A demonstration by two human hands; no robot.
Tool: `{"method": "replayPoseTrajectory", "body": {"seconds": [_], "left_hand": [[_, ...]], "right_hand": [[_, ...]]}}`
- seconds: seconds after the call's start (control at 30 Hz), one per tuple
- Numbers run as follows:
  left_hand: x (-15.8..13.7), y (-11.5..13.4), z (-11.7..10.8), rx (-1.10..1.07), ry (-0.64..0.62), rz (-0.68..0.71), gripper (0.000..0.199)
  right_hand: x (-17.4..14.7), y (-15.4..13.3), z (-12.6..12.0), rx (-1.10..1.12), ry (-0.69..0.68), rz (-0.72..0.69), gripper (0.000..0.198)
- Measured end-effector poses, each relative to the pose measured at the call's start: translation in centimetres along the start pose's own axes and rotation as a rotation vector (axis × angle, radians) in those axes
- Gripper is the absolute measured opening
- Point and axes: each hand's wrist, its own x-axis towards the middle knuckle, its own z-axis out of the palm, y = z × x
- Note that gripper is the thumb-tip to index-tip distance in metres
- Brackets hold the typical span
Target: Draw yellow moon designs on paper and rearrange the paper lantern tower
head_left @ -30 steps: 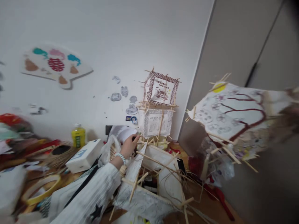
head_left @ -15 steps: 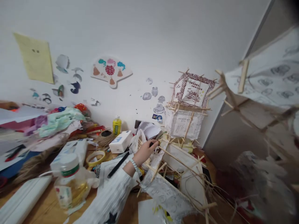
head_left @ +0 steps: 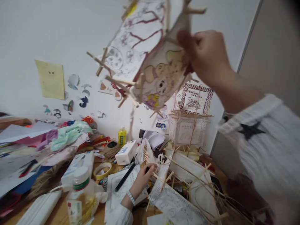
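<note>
My right hand (head_left: 208, 56) is closed on the edge of a lantern (head_left: 150, 43) made of thin wooden sticks and drawn-on paper, held up high in front of the wall. One panel shows dark red branches, another a coloured cartoon figure. Low in the middle, my left hand (head_left: 143, 179) has its fingers curled together by a small dark thing I cannot make out. Beside it lies a larger stick-and-paper frame (head_left: 178, 200), tilted on the table. A plastic bag with sticks (head_left: 146, 154) stands just behind my left hand.
Another lantern (head_left: 189, 131) stands against the wall at the back right. To the left are a jar of yellowish liquid (head_left: 81, 200), a tape roll (head_left: 103, 171), a white box (head_left: 126, 152), a twine ball (head_left: 111, 150), a yellow bottle (head_left: 122, 136) and heaped fabric (head_left: 70, 134).
The lantern at the upper right has swung left to the middle, and my right hand has come into view gripping it. My left hand stays beside the tilted frame; the view has shifted.
</note>
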Motion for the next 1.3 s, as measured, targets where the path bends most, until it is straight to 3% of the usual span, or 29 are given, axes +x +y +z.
{"method": "replayPoseTrajectory", "body": {"seconds": [0.1, 0.2, 0.43, 0.6, 0.9, 1.03, 1.3], "left_hand": [[-0.2, -1.3, 0.3, -0.039, -0.016, -0.023, 0.061], [-0.5, -2.6, 0.9, -0.071, -0.022, -0.051, 0.066], [-1.0, -4.0, 1.6, -0.083, 0.004, -0.073, 0.06], [-1.0, -4.1, 1.7, -0.087, 0.001, -0.053, 0.054], [-1.0, -3.7, 1.6, -0.083, -0.008, -0.101, 0.048], [-1.1, -3.8, 1.7, -0.092, -0.009, -0.118, 0.046], [-1.2, -4.0, 1.6, -0.051, 0.0, -0.129, 0.047]], "right_hand": [[0.9, -3.3, 1.1, 0.195, 0.081, -0.148, 0.084], [0.0, -6.0, 5.0, 0.226, 0.009, -0.279, 0.079], [-8.2, -9.6, 16.6, 0.079, -0.476, -0.559, 0.059], [-12.7, -10.4, 21.1, 0.062, -0.652, -0.56, 0.055], [-14.8, -12.0, 21.9, 0.156, -0.762, -0.69, 0.032], [-14.5, -11.5, 21.3, 0.306, -0.8, -0.783, 0.042], [-14.3, -12.2, 21.6, 0.478, -0.72, -0.973, 0.034]]}}
